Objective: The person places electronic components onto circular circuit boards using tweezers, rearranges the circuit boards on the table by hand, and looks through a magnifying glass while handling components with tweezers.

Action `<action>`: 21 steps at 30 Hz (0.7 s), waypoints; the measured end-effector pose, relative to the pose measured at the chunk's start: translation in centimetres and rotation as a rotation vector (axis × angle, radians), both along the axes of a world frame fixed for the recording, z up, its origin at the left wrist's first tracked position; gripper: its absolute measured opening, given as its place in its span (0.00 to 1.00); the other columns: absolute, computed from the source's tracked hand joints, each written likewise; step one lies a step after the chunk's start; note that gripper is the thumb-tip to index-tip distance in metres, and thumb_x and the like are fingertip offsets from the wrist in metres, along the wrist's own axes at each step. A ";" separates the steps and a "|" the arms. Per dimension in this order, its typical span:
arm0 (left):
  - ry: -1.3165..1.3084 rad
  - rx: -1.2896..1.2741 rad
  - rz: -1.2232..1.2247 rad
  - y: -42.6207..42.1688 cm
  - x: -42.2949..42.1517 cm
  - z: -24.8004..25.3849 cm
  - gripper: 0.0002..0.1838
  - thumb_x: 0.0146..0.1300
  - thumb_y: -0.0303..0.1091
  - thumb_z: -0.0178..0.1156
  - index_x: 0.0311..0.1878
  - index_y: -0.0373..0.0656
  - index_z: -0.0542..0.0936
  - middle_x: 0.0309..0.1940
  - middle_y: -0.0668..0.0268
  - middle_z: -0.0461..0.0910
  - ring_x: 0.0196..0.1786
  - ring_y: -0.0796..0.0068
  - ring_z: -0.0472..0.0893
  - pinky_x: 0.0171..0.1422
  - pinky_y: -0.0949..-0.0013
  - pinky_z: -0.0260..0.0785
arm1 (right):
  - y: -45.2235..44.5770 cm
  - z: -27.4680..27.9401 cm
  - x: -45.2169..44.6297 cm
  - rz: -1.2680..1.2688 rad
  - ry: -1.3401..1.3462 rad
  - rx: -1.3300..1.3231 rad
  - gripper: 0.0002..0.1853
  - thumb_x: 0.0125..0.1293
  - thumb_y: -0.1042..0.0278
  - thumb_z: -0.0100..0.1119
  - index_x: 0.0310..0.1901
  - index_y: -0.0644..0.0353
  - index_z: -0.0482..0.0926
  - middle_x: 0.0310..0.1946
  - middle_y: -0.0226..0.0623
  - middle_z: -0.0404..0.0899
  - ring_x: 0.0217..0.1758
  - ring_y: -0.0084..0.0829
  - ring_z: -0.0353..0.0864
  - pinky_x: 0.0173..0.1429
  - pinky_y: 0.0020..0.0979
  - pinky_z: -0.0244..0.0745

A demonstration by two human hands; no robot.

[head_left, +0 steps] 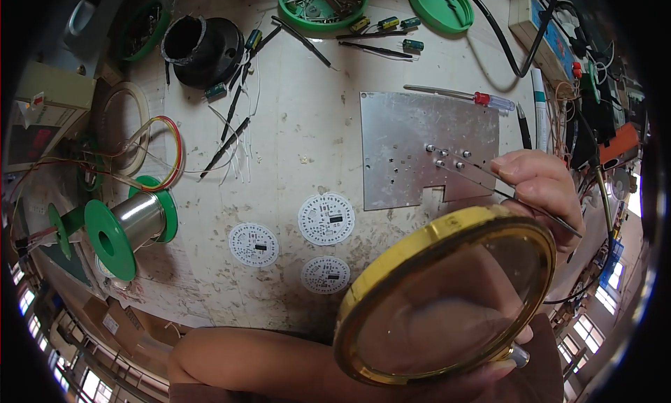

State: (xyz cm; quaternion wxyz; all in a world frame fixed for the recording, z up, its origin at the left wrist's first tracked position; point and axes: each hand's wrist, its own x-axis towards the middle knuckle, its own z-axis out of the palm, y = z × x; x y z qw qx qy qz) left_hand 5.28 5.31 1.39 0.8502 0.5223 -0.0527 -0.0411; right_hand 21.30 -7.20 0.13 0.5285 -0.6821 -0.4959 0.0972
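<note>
My right hand (pixel 542 186) is closed around a pair of tweezers (pixel 484 185). The tweezer tips are over a flat silver metal plate (pixel 395 137), among several small cylindrical parts (pixel 459 164) on it. I cannot tell whether the tips grip one. My left hand (pixel 482 378), reaching across the bottom of the view, holds a gold-rimmed magnifying glass (pixel 447 305) near its handle. The tilted glass hides most of that hand and part of the right forearm. Three round white circuit boards (pixel 326 219) lie left of the plate.
A screwdriver (pixel 482 99) lies along the plate's far edge. On the left are a solder wire spool (pixel 136 218) with green flanges and a black ring-shaped stand (pixel 206 53). Capacitors (pixel 413 45), black-sleeved leads (pixel 225 148) and a green dish of parts (pixel 323 4) sit further back.
</note>
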 end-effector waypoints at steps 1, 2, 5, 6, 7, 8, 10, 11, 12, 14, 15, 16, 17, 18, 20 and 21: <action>0.084 -0.078 -0.067 0.3 0.2 0.2 0.13 0.67 0.30 0.55 0.53 0.46 0.80 0.44 0.60 0.82 0.48 0.66 0.81 0.53 0.65 0.73 | 0.1 0.1 -0.2 -0.011 0.016 -0.018 0.12 0.47 0.80 0.71 0.36 0.65 0.80 0.35 0.48 0.82 0.39 0.39 0.84 0.44 0.32 0.79; 0.169 -0.156 -0.134 0.6 0.4 0.4 0.13 0.67 0.32 0.56 0.52 0.48 0.82 0.45 0.61 0.82 0.48 0.66 0.82 0.53 0.65 0.73 | 0.2 0.4 -0.5 -0.023 0.032 -0.036 0.13 0.47 0.81 0.71 0.36 0.65 0.80 0.35 0.48 0.82 0.39 0.39 0.84 0.44 0.32 0.79; 0.287 -0.274 -0.225 0.3 0.2 0.1 0.12 0.66 0.33 0.57 0.51 0.49 0.83 0.46 0.62 0.83 0.49 0.67 0.82 0.53 0.67 0.73 | 0.7 0.3 -1.4 -0.053 0.075 -0.044 0.13 0.46 0.83 0.71 0.35 0.66 0.81 0.34 0.48 0.83 0.38 0.38 0.85 0.42 0.30 0.80; 0.275 -0.287 -0.216 0.2 0.2 -0.1 0.13 0.66 0.33 0.57 0.51 0.49 0.83 0.46 0.62 0.83 0.49 0.67 0.82 0.53 0.67 0.73 | 0.8 0.3 -1.3 -0.038 0.050 -0.062 0.13 0.45 0.83 0.71 0.35 0.66 0.82 0.34 0.48 0.83 0.37 0.37 0.85 0.42 0.29 0.80; 0.262 -0.300 -0.208 0.1 0.2 -0.2 0.13 0.65 0.32 0.57 0.51 0.49 0.82 0.46 0.61 0.83 0.48 0.67 0.82 0.53 0.67 0.73 | 0.8 0.3 -1.2 -0.022 0.025 -0.080 0.13 0.45 0.83 0.71 0.35 0.66 0.82 0.34 0.48 0.83 0.37 0.37 0.85 0.41 0.29 0.80; 0.220 -0.306 -0.179 0.0 0.2 -0.3 0.13 0.65 0.32 0.57 0.51 0.49 0.82 0.46 0.61 0.83 0.48 0.67 0.82 0.53 0.66 0.73 | 0.8 0.5 -0.7 0.018 -0.039 -0.122 0.13 0.45 0.84 0.71 0.35 0.66 0.82 0.34 0.48 0.83 0.37 0.36 0.85 0.41 0.29 0.80; 0.157 -0.243 -0.137 0.1 0.2 -0.2 0.13 0.66 0.33 0.57 0.52 0.49 0.82 0.46 0.61 0.83 0.49 0.66 0.82 0.53 0.66 0.73 | 1.0 0.6 -0.5 0.054 -0.088 -0.167 0.12 0.45 0.84 0.71 0.35 0.67 0.83 0.34 0.47 0.83 0.36 0.36 0.85 0.41 0.28 0.80; 0.137 -0.175 -0.123 0.2 0.3 0.1 0.13 0.66 0.33 0.56 0.52 0.49 0.82 0.47 0.61 0.83 0.49 0.66 0.82 0.53 0.66 0.73 | 1.1 0.6 -0.5 0.050 -0.073 -0.172 0.12 0.46 0.84 0.71 0.35 0.67 0.83 0.33 0.47 0.83 0.36 0.36 0.85 0.40 0.28 0.80; 0.117 -0.106 -0.109 0.3 0.4 0.3 0.13 0.67 0.34 0.56 0.52 0.49 0.82 0.47 0.61 0.83 0.49 0.66 0.82 0.53 0.66 0.73 | 1.2 0.5 -0.5 0.045 -0.068 -0.166 0.12 0.46 0.84 0.71 0.35 0.67 0.83 0.33 0.47 0.83 0.36 0.36 0.85 0.40 0.28 0.80; 0.114 -0.100 -0.096 -0.2 -0.1 -0.2 0.13 0.68 0.35 0.55 0.52 0.49 0.82 0.47 0.61 0.83 0.49 0.65 0.82 0.53 0.66 0.73 | 1.2 0.0 -0.5 0.034 -0.068 -0.144 0.12 0.46 0.84 0.71 0.35 0.67 0.83 0.33 0.47 0.83 0.36 0.36 0.85 0.40 0.28 0.80; 0.113 -0.097 -0.089 -0.4 -0.3 -0.3 0.13 0.68 0.35 0.54 0.52 0.49 0.82 0.48 0.61 0.83 0.49 0.65 0.82 0.53 0.66 0.72 | 1.3 -0.2 -0.4 0.027 -0.073 -0.128 0.12 0.46 0.84 0.71 0.35 0.67 0.84 0.33 0.47 0.83 0.36 0.36 0.85 0.40 0.28 0.80; 0.135 -0.143 -0.108 -0.3 -0.2 -0.4 0.13 0.68 0.35 0.54 0.52 0.49 0.82 0.48 0.61 0.83 0.49 0.65 0.82 0.53 0.65 0.72 | 1.3 -0.3 -0.4 0.033 -0.076 -0.129 0.12 0.46 0.84 0.71 0.35 0.67 0.84 0.32 0.46 0.83 0.36 0.36 0.85 0.40 0.28 0.79; 0.157 -0.190 -0.127 -0.2 0.0 -0.4 0.13 0.69 0.36 0.53 0.52 0.49 0.82 0.48 0.61 0.83 0.49 0.65 0.82 0.53 0.65 0.72 | 1.3 -0.4 -0.3 0.038 -0.078 -0.132 0.12 0.46 0.84 0.71 0.35 0.67 0.84 0.32 0.46 0.84 0.36 0.36 0.85 0.40 0.28 0.79; 0.180 -0.237 -0.146 -0.1 0.1 -0.5 0.13 0.69 0.36 0.53 0.52 0.49 0.82 0.48 0.60 0.83 0.48 0.65 0.83 0.53 0.65 0.72 | 1.3 -0.4 -0.3 0.044 -0.080 -0.134 0.12 0.46 0.83 0.71 0.35 0.67 0.84 0.32 0.46 0.84 0.36 0.35 0.85 0.40 0.28 0.79; 0.170 -0.251 -0.155 -0.1 0.1 -0.6 0.13 0.69 0.36 0.53 0.52 0.49 0.82 0.48 0.60 0.83 0.48 0.64 0.83 0.53 0.65 0.73 | 1.4 -0.4 -0.3 0.040 -0.074 -0.155 0.12 0.46 0.83 0.71 0.35 0.66 0.84 0.32 0.45 0.84 0.36 0.35 0.85 0.40 0.28 0.79; 0.165 -0.258 -0.160 0.0 0.1 -0.6 0.13 0.69 0.36 0.53 0.52 0.49 0.82 0.48 0.60 0.83 0.48 0.64 0.83 0.53 0.65 0.73 | 1.4 -0.3 -0.3 0.038 -0.070 -0.165 0.12 0.46 0.83 0.71 0.35 0.66 0.84 0.31 0.45 0.84 0.36 0.35 0.85 0.40 0.27 0.79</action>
